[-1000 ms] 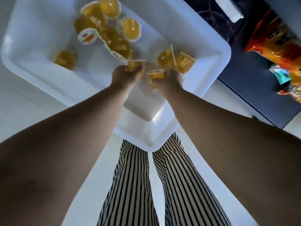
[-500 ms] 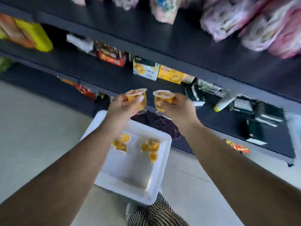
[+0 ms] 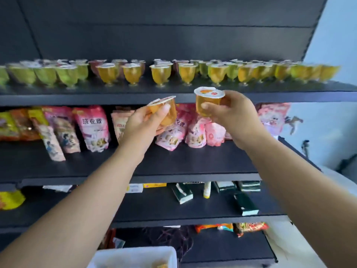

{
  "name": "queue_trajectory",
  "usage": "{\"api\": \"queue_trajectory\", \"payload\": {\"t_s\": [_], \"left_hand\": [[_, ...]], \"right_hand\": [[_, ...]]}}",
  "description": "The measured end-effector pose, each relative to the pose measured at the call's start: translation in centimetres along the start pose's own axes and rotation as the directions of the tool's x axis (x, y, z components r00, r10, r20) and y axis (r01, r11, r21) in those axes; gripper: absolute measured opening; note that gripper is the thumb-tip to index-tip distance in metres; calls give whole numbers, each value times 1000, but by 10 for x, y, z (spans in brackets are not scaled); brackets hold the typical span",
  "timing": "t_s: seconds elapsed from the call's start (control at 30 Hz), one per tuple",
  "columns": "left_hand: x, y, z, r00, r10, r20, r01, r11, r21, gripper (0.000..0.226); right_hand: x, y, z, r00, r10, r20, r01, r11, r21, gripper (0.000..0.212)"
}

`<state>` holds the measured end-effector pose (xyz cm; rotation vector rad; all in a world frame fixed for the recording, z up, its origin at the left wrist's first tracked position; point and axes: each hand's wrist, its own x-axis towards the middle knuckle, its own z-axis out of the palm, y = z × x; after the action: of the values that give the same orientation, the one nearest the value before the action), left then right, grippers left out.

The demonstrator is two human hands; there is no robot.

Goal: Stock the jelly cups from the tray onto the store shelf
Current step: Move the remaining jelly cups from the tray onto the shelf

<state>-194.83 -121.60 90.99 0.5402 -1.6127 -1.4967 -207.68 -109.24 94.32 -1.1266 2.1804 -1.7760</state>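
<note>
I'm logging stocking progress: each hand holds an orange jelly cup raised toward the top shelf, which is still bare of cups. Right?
Not quite. The head view shows the left hand and right hand each holding a jelly cup, but the top shelf already carries a long row of cups.

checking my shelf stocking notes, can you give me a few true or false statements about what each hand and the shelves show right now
1. The left hand holds an orange jelly cup, tilted. True.
2. The right hand is empty. False: it holds an upright orange jelly cup.
3. Both held cups already stand on the top shelf. False: they are in front of its edge.
4. Green and orange cups line the top shelf. True.
5. The white tray is empty. False: a bit of orange shows inside.
</note>
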Motion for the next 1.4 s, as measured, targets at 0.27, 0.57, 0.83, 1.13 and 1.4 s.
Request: {"api": "queue_trajectory", "payload": {"t_s": [0.27,0.57,0.83,1.13,1.4], "left_hand": [[53,25,82,992,125,-29,-113,956,270,16],[141,14,123,968,103,-229,64,780,623,48],[168,12,129,966,49,-254,153,681,716,52],[178,12,126,973,8,-232,166,674,720,52],[173,13,119,982,-2,-186,156,559,814,54]], "right_hand": [[69,19,-69,998,49,-37,-44,989,143,40],[168,43,-58,975,24,223,-17,999,-35,61],[204,49,-50,944,-10,329,40,996,-83,51],[210,44,-48,943,11,331,39,989,-142,55],[201,37,-43,948,51,315,27,970,-240,55]]}}
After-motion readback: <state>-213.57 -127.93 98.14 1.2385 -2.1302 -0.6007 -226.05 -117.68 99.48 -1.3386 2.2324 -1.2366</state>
